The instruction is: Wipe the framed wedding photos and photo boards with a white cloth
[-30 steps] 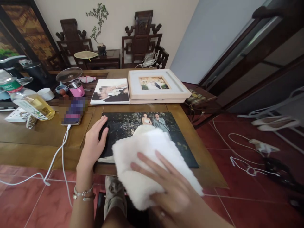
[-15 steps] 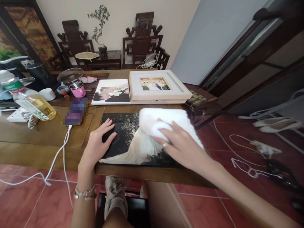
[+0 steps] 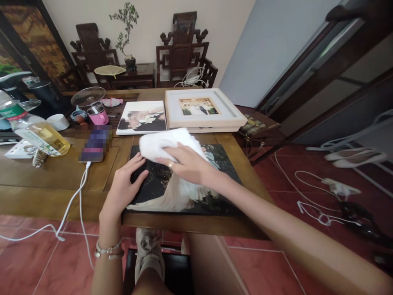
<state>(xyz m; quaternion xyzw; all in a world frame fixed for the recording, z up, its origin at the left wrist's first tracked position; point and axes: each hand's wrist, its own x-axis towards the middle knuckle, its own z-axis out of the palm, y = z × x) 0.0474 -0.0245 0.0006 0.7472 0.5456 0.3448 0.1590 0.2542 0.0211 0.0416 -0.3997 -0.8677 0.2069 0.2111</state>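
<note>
A dark photo panel (image 3: 181, 200) lies flat along the table's near edge, showing a long pale gown. My left hand (image 3: 125, 184) rests on the panel's left edge, thumb and fingers apart, holding nothing. Bunched under my right hand (image 3: 187, 164) is a fluffy white cloth (image 3: 153, 145), which covers the panel's upper left and middle. The cloth's left end is close to my left fingertips. Part of the panel's picture is hidden by the cloth and my right forearm.
Behind the panel are a smaller photo panel (image 3: 143, 119) and a pale wooden frame box (image 3: 175, 119). On the left stand a bottle of yellow liquid (image 3: 46, 137), a phone (image 3: 93, 145) on a white cable (image 3: 75, 196), and a pink cup (image 3: 98, 116). The table (image 3: 184, 223) ends close to my legs.
My right hand has swept the white cloth leftward across the panel, uncovering its right side. My left hand keeps its place on the left edge.
</note>
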